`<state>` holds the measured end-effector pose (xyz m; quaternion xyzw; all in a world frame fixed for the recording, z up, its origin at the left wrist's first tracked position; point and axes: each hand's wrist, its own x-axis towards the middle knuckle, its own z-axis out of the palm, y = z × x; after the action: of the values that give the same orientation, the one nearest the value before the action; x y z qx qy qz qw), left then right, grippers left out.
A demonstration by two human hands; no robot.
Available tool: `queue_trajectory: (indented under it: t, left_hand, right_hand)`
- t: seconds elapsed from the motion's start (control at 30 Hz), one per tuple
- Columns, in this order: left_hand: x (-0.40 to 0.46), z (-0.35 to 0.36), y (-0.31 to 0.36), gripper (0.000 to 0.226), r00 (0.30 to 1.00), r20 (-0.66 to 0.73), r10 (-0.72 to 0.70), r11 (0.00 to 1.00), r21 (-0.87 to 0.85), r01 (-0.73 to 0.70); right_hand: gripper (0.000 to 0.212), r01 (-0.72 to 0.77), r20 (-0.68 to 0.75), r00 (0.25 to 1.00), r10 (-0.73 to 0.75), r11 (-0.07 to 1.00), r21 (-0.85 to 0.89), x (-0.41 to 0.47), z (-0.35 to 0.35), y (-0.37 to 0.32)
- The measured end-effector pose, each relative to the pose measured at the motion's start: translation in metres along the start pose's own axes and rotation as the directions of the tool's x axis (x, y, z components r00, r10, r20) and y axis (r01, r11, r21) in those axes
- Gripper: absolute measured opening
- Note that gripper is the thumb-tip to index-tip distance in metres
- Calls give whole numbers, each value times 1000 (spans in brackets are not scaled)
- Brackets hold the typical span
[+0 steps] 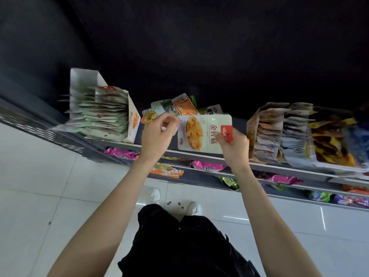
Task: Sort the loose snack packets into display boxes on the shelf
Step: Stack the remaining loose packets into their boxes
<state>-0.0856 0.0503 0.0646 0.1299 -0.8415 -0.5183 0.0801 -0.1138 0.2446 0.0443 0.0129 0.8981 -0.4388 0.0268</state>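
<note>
My right hand [233,143] pinches a pale snack packet [201,132] with a yellow food picture and a red corner, holding it flat above the shelf's front edge. Beside it my left hand [158,134] has its fingers curled at the packet's left edge; whether it grips the packet is unclear. Behind the hands lies a heap of loose packets [179,105], orange, white and green. A white display box [103,110] packed with green-white packets stands on the left. Display boxes [279,132] of orange, grey and yellow packets stand on the right.
The top shelf's grey front rail [279,166] runs left to right, with lower shelves of pink, green and purple packets [207,166] beneath. A dark perforated side panel [40,132] is at left. White tiled floor [50,196] and my white shoes lie below.
</note>
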Motion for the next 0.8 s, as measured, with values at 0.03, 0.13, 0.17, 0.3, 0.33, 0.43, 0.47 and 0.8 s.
queue_trajectory:
  t: [0.03, 0.13, 0.17, 0.3, 0.33, 0.43, 0.47, 0.8]
  left_hand:
    - [-2, -16, -6, 12, 1000, -20, 5, 1000, 18, -4]
    - [-5, -61, -25, 12, 998, -67, 0, 993, 118, 8]
    - [-5, -76, -31, 12, 997, -82, 2, 989, 148, 10]
    - [6, -130, -50, 14, 989, -120, 85, 963, 265, -50]
    - [12, -143, -53, 15, 984, -131, 123, 949, 307, -78]
    - [39, -175, -69, 18, 944, -163, 288, 828, 538, -160]
    - [51, -183, -76, 21, 933, -142, 332, 772, 609, -182]
    - [118, -207, -100, 14, 857, 253, 450, 598, 627, -499]
  right_hand:
    - [22, -74, 50, 996, 68, 988, 138, -3, 1, -6]
    - [15, -240, 190, 967, 168, 848, 472, -10, 12, -26]
    - [17, -282, 233, 956, 181, 793, 540, -12, 18, -31]
    - [13, -285, 229, 957, 180, 736, 614, -12, 46, -58]
    - [14, -267, 196, 963, 183, 722, 638, -11, 53, -67]
    - [12, -209, 86, 973, 212, 666, 716, 2, 75, -99]
    - [8, -191, 49, 972, 229, 655, 731, 9, 83, -111]
    - [13, 272, -230, 937, -264, 962, 6, 66, 153, -179]
